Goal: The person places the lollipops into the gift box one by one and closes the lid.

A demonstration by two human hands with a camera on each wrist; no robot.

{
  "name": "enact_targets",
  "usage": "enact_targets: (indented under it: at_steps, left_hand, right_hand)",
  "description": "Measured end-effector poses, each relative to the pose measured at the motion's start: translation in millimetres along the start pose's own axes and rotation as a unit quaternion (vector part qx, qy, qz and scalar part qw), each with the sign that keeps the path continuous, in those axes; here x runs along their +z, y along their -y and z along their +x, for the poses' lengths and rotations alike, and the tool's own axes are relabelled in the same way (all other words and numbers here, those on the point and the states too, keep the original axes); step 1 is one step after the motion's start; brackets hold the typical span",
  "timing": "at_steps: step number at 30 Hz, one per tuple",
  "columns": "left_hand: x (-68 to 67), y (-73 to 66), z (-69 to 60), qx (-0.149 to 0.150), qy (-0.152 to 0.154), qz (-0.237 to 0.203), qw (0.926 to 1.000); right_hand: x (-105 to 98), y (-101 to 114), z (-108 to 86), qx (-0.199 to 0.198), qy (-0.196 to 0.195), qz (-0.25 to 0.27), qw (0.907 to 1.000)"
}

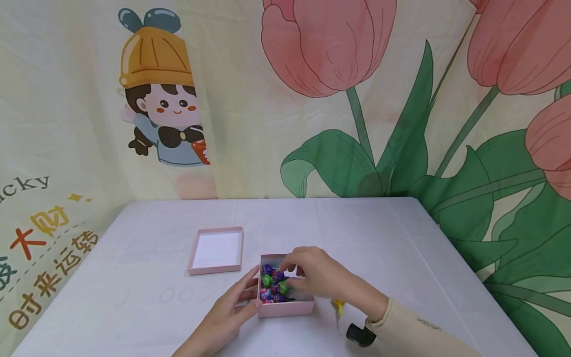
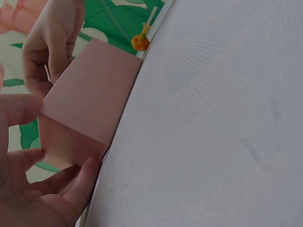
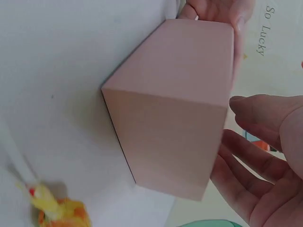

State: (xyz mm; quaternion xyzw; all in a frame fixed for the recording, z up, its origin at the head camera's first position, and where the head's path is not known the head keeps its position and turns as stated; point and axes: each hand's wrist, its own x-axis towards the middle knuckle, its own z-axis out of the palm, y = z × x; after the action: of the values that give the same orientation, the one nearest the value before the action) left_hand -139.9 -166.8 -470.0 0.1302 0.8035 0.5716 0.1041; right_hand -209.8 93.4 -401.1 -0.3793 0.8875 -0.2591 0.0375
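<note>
A pink box stands on the table, holding several lollipops in shiny purple, blue and green wrappers in its left half. My left hand rests against the box's left wall, fingertips along it and thumb at the near corner. Over the box's right half, my right hand reaches in with bent fingers beside the wrapped heads. In the left wrist view, a thin white stick shows between the right hand's fingers; the lollipop's head there is hidden. The right wrist view shows the box's outer walls, which hide the fingertips.
The pink-rimmed lid lies with its white inside up, behind and left of the box. A yellow-wrapped lollipop with a white stick lies right of the box, near the right forearm. A white cloth covers the table; a printed curtain hangs behind.
</note>
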Motion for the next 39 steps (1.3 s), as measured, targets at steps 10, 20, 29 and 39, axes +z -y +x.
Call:
enact_targets:
  at_steps: [10, 20, 29, 39]
  left_hand:
    - [0.0, 0.4, -1.2, -0.008, -0.006, 0.002, 0.9999]
    - [0.1, 0.7, -1.6, -0.011, -0.007, 0.001, 0.9999]
    - [0.1, 1.0, -2.1, 0.002, -0.009, 0.003, 1.0000]
    - [-0.2, 0.7, -2.0, 0.002, -0.007, 0.000, 1.0000]
  right_hand:
    - [-21.7, -13.1, -25.2, -0.022, -0.069, -0.005, 0.9973]
    - [-24.6, -32.1, -50.8, 0.062, -0.062, -0.013, 0.9961]
    - [-17.7, -42.8, -69.6, 0.110, -0.024, -0.011, 0.9936]
    - [-6.3, -52.5, -85.6, 0.111, -0.015, -0.012, 0.9936]
